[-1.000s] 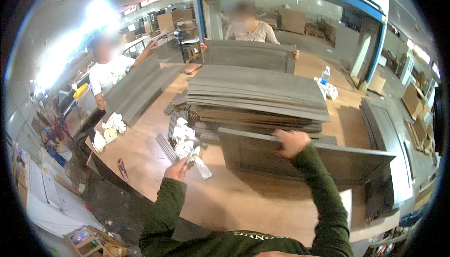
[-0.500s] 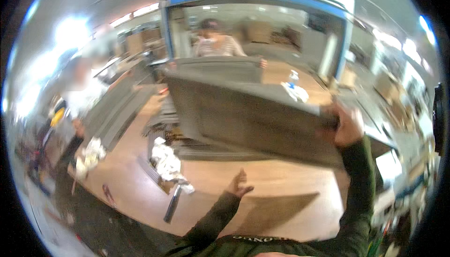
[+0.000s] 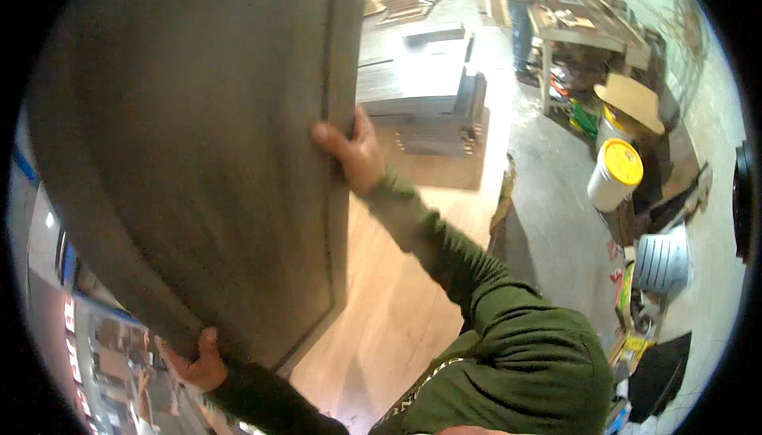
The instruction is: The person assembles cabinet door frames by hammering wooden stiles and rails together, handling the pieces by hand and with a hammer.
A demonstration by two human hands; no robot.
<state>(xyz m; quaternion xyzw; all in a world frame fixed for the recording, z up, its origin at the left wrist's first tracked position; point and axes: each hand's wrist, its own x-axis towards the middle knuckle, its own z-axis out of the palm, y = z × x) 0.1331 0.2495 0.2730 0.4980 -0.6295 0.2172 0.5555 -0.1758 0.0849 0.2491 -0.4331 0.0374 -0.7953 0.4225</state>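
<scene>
A large dark-brown wooden cabinet door with a raised frame along its border fills the left half of the view, standing tilted on edge close to me. My right hand grips its right edge, thumb on the face and the other fingers round the far side, partly hidden. At the door's lower left edge, my left hand has its thumb on the near face; its other fingers are partly hidden along the edge. Below and right of the door lies the light wooden tabletop.
Beyond my right hand, stacked grey-brown panels lie on the table. On the floor to the right stand a white bucket with a yellow lid and a light grey slatted bin. Another person stands by a far workbench.
My view has swung round. The door, earlier held out over the table by my right hand alone, now stands close up, and my left hand has risen from above the tabletop to its edge.
</scene>
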